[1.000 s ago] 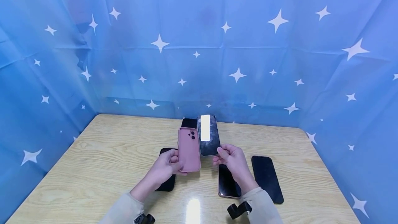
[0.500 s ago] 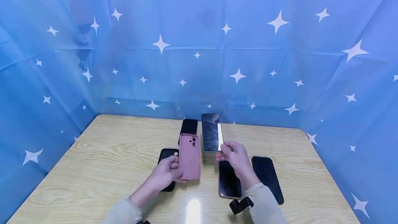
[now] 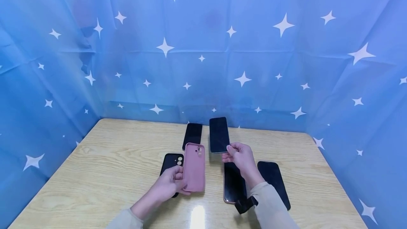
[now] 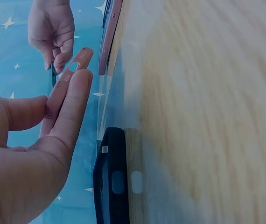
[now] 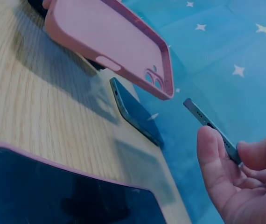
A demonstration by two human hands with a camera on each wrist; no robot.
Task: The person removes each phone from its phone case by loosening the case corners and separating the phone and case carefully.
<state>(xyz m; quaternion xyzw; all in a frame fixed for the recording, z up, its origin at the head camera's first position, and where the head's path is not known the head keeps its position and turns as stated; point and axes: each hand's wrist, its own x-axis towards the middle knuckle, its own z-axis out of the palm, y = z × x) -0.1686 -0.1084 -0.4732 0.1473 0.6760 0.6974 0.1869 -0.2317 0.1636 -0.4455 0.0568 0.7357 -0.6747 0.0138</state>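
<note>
My left hand (image 3: 170, 183) pinches an empty pink phone case (image 3: 194, 169) by its lower left edge, with the hollow inner side facing me and the camera cutout at the top right. In the right wrist view the pink case (image 5: 109, 37) is tilted above the table. My right hand (image 3: 240, 158) pinches a dark phone (image 3: 219, 135) at its lower right corner, screen toward me. The left wrist view shows thumb and fingers on either side of the case (image 4: 60, 95). The phone and the case are apart, side by side.
A black phone case (image 3: 171, 161) lies under my left hand. Behind the pink case lies another phone (image 3: 193, 133). A phone in a pink case (image 3: 233, 183) sits below my right hand, and a black phone (image 3: 274, 181) lies to its right. A blue star-patterned curtain (image 3: 203, 45) surrounds the wooden table (image 3: 121, 165).
The pink case has come down nearer me, uncovering more of the phone behind it and of the black case. The held phone has shifted right, away from the case, and its screen glare is gone.
</note>
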